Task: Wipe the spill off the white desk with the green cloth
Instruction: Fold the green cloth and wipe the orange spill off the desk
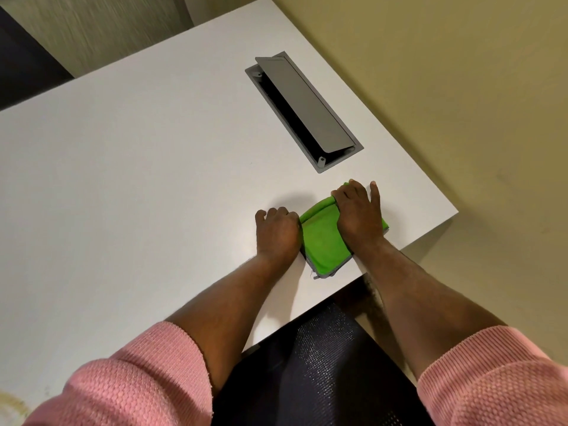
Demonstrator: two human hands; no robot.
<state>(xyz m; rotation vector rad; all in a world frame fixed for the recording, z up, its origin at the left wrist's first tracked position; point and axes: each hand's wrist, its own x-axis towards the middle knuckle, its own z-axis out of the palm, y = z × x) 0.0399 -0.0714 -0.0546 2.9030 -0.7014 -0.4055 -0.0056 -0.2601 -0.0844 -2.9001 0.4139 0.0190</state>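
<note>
My white desk (129,186), smooth and matte, fills the view, with a grey metal cable hatch (302,110) set into it, its flat lid tilted half open over a dark slot. A faint yellowish stain (13,405) marks the near left corner of the desk. Black mesh chair fabric (316,370) sits under the desk edge between my forearms, which come out of pink knitted sleeves (138,382). The green cloth (322,238), folded, soft and grey-edged, lies near the desk's right corner. My right hand (359,216) presses flat on it, fingers spread. My left hand (278,230), loosely curled, touches the cloth's left edge and rests on the desk.
</note>
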